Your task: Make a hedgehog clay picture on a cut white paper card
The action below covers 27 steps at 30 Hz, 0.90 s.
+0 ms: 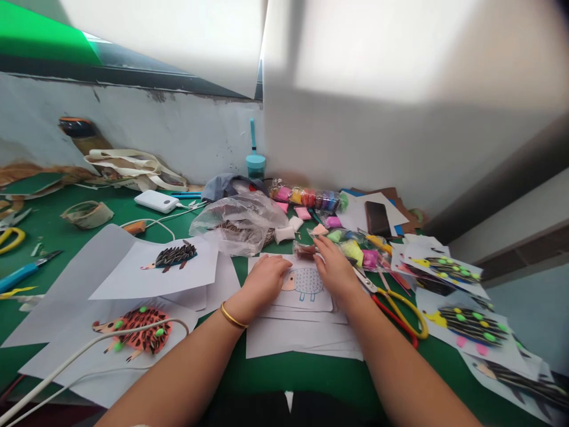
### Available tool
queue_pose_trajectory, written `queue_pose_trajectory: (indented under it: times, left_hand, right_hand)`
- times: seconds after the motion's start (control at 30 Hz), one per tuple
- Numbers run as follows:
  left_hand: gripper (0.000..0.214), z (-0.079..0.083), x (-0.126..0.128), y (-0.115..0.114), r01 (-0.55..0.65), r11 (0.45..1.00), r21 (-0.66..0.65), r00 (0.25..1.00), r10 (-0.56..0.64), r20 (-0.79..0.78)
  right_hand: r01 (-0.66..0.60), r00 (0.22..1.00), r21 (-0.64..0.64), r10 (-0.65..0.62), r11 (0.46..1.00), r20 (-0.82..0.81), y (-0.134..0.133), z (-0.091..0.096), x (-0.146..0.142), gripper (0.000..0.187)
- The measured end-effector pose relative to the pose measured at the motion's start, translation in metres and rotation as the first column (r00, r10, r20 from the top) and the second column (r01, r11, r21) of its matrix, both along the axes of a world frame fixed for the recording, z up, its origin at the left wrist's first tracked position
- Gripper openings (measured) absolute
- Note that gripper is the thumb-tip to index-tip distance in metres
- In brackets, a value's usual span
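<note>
A sheet with a hedgehog drawing [309, 283], blue body outline and peach face, lies on a stack of white paper [306, 341] in front of me. My left hand [265, 277], a gold bangle at its wrist, rests on the sheet's left side with fingers stretched toward the drawing. On the right side my right hand [334, 265] lies over the sheet's edge, fingers extended and apart. Just beyond its fingertips is a small bag of brown clay [304, 251]; whether they touch, I cannot tell. Neither hand visibly holds anything.
Yellow-and-red scissors [402, 311] lie right of my right hand. Behind are a plastic bag of seeds [242, 228] and bagged coloured clay [355, 252]. Finished hedgehog pictures [471, 326] pile up at right; others [133, 335] lie left beneath a white cable [89, 344].
</note>
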<state>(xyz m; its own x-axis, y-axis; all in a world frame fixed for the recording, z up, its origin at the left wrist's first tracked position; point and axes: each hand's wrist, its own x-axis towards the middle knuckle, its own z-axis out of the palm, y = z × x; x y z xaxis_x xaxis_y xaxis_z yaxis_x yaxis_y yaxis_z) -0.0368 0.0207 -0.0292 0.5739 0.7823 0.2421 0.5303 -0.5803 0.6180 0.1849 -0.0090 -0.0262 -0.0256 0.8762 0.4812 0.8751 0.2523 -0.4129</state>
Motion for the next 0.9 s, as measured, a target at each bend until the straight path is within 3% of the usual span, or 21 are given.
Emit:
queue_pose_trajectory:
  times: [0.1, 0.2, 0.3, 0.47, 0.67, 0.9]
  left_hand:
    - [0.028, 0.004, 0.000, -0.005, 0.009, 0.999, 0.039, 0.997, -0.006, -0.072]
    - [0.028, 0.010, -0.001, -0.010, 0.008, 0.997, 0.083, 0.990, 0.004, -0.144]
    - [0.028, 0.015, -0.002, -0.015, 0.020, 0.992, 0.122, 0.978, 0.006, -0.207]
    - [0.028, 0.022, -0.007, -0.025, 0.060, 0.990, 0.124, 0.962, -0.025, -0.271]
    - [0.028, 0.031, -0.015, -0.047, 0.107, 0.983, 0.147, 0.941, -0.052, -0.333]
    - [0.029, 0.028, -0.023, -0.064, 0.115, 0.987, 0.116, 0.949, -0.075, -0.306]
  right_hand:
    - [0.111, 0.992, 0.042, -0.113, 0.993, 0.052, -0.019, 0.019, 0.025, 0.037]
    - [0.281, 0.950, -0.048, -0.270, 0.959, 0.158, -0.045, 0.027, 0.057, 0.029]
    - [0.368, 0.898, -0.185, -0.297, 0.911, 0.324, -0.074, 0.020, 0.081, 0.026]
    - [0.511, 0.819, -0.231, -0.388, 0.828, 0.422, -0.111, -0.005, 0.103, 0.034]
    - [0.540, 0.806, -0.296, -0.383, 0.788, 0.452, -0.108, -0.002, 0.117, 0.038]
    - [0.485, 0.850, -0.413, -0.303, 0.771, 0.432, -0.090, 0.014, 0.095, 0.037]
